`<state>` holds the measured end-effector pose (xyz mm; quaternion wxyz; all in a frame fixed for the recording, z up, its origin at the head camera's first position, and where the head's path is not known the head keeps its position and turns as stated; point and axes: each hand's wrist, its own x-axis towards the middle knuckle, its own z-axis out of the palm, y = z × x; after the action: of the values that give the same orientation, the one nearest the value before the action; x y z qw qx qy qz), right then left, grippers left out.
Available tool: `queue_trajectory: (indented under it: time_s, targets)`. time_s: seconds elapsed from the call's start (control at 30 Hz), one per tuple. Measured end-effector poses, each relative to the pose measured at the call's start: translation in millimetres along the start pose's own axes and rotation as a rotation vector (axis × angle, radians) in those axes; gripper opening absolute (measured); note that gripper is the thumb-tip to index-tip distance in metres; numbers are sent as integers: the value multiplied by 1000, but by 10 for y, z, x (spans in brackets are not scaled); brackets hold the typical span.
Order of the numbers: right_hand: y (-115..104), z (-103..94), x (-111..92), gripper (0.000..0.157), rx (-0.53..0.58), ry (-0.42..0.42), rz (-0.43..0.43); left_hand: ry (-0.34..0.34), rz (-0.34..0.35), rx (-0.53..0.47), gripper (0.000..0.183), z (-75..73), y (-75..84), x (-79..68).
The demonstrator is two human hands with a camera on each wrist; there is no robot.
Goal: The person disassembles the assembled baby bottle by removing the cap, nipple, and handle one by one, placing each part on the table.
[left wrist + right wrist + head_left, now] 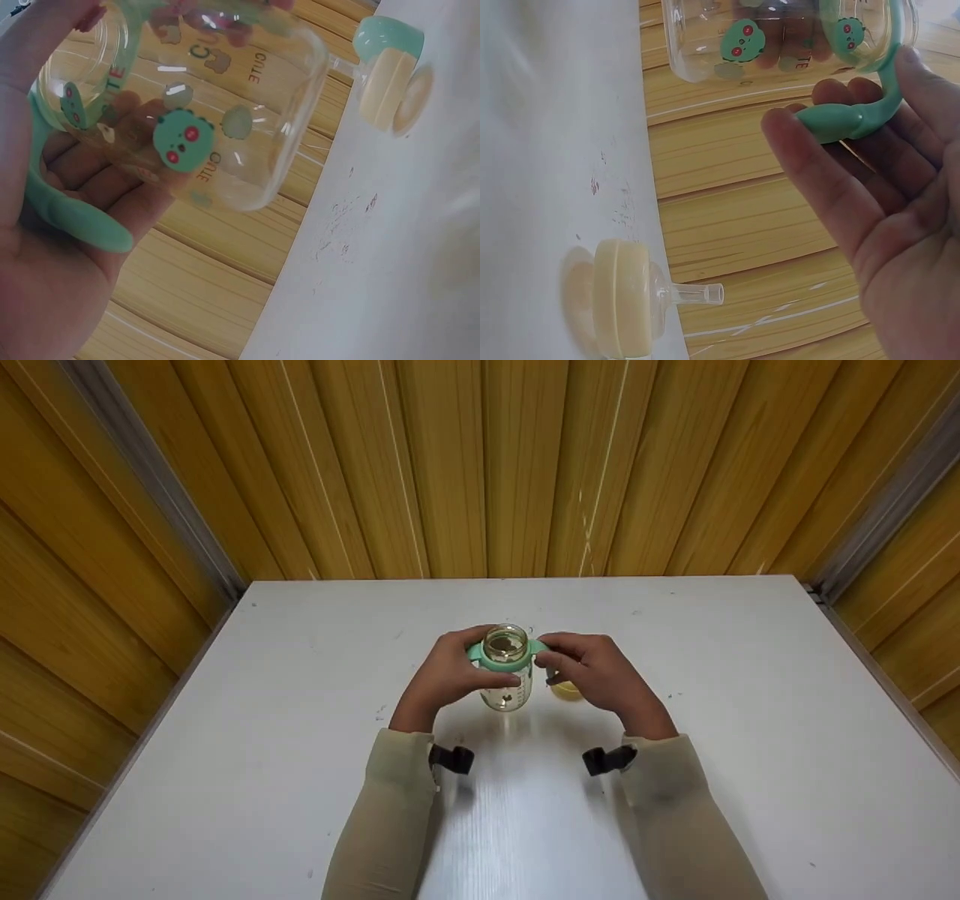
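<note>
A clear, amber-tinted baby bottle [508, 694] with cartoon prints and an uncovered neck stands between the two hands. Around its neck sits a mint-green ring with two curved handles; the left wrist view shows one handle [86, 217] along the palm. My left hand [457, 664] grips the bottle, thumb across its front and fingers behind it. On the other side, my right hand [592, 667] holds the second handle [840, 121], thumb up by the ring and fingers curled behind. A cream screw collar [622, 300] with a clear straw-like tube lies beyond the right hand.
The white table [262, 735] carries the collar, partly hidden by the right hand in the head view. In the left wrist view a mint-green piece [388, 37] shows against the collar. A wood-patterned panel wall [487, 472] rises behind the table's far edge.
</note>
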<state>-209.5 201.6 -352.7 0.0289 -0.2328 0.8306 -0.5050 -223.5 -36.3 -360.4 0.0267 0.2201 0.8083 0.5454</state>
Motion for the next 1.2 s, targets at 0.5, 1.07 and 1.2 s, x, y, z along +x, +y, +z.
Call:
queue_trajectory:
  time_s: [0.5, 1.07, 1.2]
  targets:
    - [34, -6, -4, 29, -42, 15, -61, -3, -9, -33, 71, -14, 6, -2]
    - [-35, 7, -21, 24, -73, 24, -82, -2, -8, -40, 70, -31, -20, 3]
    - [-31, 6, -19, 23, -67, 26, -79, -6, -2, -43, 69, -39, -13, 1]
